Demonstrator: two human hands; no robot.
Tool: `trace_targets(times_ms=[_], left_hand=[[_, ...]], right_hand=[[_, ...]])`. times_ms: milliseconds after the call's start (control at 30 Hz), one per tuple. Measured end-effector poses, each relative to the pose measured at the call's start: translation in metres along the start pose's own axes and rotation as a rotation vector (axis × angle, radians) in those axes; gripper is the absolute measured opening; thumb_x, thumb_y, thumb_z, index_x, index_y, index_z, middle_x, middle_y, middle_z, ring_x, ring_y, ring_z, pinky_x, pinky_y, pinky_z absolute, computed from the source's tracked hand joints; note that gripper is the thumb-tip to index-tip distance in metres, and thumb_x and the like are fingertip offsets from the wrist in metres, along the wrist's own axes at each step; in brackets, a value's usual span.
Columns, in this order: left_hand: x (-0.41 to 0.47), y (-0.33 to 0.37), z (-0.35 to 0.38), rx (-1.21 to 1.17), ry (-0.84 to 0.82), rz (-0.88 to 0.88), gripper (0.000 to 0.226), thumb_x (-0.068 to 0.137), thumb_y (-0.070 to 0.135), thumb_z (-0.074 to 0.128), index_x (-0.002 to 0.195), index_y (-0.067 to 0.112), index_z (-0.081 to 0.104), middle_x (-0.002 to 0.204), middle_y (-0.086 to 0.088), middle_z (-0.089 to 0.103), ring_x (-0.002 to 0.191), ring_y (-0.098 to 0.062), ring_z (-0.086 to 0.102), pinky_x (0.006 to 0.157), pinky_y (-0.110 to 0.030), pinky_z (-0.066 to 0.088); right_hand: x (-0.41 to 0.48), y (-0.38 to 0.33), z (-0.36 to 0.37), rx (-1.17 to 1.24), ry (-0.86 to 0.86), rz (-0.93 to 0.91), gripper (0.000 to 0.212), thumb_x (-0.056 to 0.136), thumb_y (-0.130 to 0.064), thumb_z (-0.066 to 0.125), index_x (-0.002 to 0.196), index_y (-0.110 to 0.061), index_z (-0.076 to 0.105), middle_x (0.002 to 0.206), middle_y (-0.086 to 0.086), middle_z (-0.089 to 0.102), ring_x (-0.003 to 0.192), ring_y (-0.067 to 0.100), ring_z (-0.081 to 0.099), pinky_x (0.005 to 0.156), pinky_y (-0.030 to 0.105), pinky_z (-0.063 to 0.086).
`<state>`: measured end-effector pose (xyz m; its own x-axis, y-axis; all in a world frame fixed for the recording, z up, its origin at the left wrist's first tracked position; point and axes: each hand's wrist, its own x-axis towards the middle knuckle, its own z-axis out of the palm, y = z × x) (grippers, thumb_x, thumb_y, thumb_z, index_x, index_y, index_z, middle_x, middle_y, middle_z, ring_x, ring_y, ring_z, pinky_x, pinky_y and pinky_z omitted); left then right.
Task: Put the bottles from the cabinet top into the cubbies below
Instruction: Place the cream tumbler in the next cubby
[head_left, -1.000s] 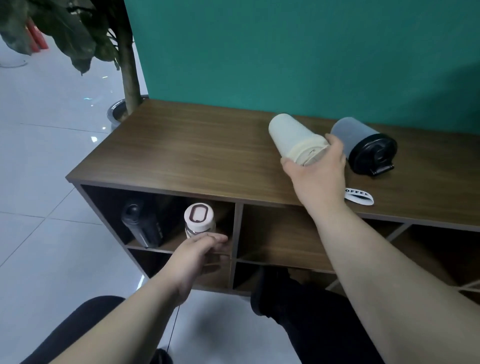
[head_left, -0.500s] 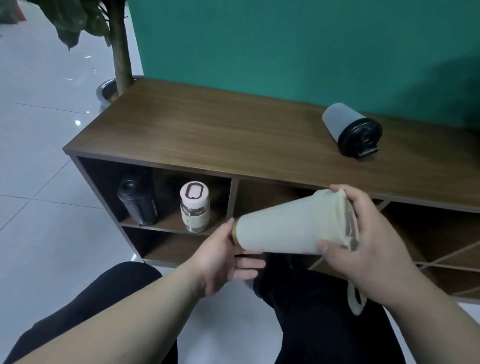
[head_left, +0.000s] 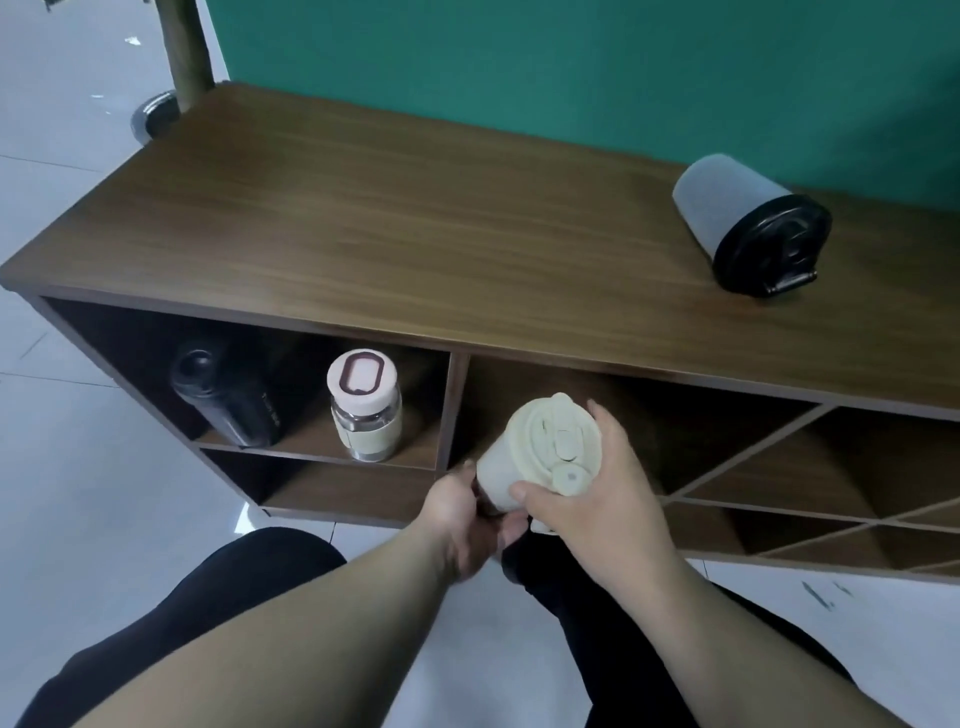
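A cream tumbler with a cream lid stands nearly upright in front of the middle cubby. My right hand grips it around the lid and upper side. My left hand cups its base from the left. A grey tumbler with a black lid lies on its side on the cabinet top at the right. In the left cubby stand a black bottle and a clear glass bottle with a pale lid.
A green wall runs behind the cabinet. Diagonal-divided cubbies fill the right side. A lower shelf sits under the left cubby. A plant trunk and its pot stand at the far left. My dark-trousered knees are below.
The cream tumbler came off the cabinet top, was lying sideways between both hands, and now stands upright at the middle cubby's mouth. My left hand left the glass bottle to hold its base.
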<state>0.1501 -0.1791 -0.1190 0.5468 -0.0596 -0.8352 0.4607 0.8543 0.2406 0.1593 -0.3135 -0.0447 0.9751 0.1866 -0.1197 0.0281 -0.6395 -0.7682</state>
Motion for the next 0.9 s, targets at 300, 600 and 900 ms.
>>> trace_targets(times_ms=[300, 600, 900], left_hand=[[0.051, 0.01, 0.009, -0.062, 0.013, -0.009, 0.042, 0.107, 0.036, 0.041, 0.122, 0.009, 0.071, 0.1, -0.019, 0.081, 0.094, -0.035, 0.075, 0.079, -0.047, 0.064], [0.067, 0.015, 0.009, -0.001, -0.014, 0.057, 0.036, 0.103, 0.03, 0.046, 0.119, 0.011, 0.072, 0.079, -0.01, 0.081, 0.078, -0.029, 0.079, 0.101, -0.047, 0.054], [0.069, 0.022, 0.013, -0.012, -0.017, 0.042, 0.042, 0.102, 0.028, 0.042, 0.124, 0.006, 0.07, 0.117, -0.017, 0.078, 0.114, -0.036, 0.07, 0.112, -0.05, 0.046]], right_hand=[[0.05, 0.013, 0.022, -0.027, 0.035, -0.04, 0.096, 0.052, -0.046, 0.089, 0.137, -0.036, 0.045, 0.126, -0.017, 0.052, 0.116, 0.005, 0.052, 0.091, 0.025, 0.044], [0.078, 0.019, 0.037, -0.031, 0.087, -0.001, 0.085, 0.05, -0.05, 0.086, 0.125, -0.027, 0.053, 0.119, -0.012, 0.056, 0.115, 0.009, 0.055, 0.092, 0.029, 0.048], [0.082, 0.015, 0.047, -0.069, 0.129, -0.018, 0.093, 0.05, -0.059, 0.084, 0.129, -0.028, 0.047, 0.124, -0.009, 0.054, 0.123, 0.015, 0.053, 0.093, 0.032, 0.047]])
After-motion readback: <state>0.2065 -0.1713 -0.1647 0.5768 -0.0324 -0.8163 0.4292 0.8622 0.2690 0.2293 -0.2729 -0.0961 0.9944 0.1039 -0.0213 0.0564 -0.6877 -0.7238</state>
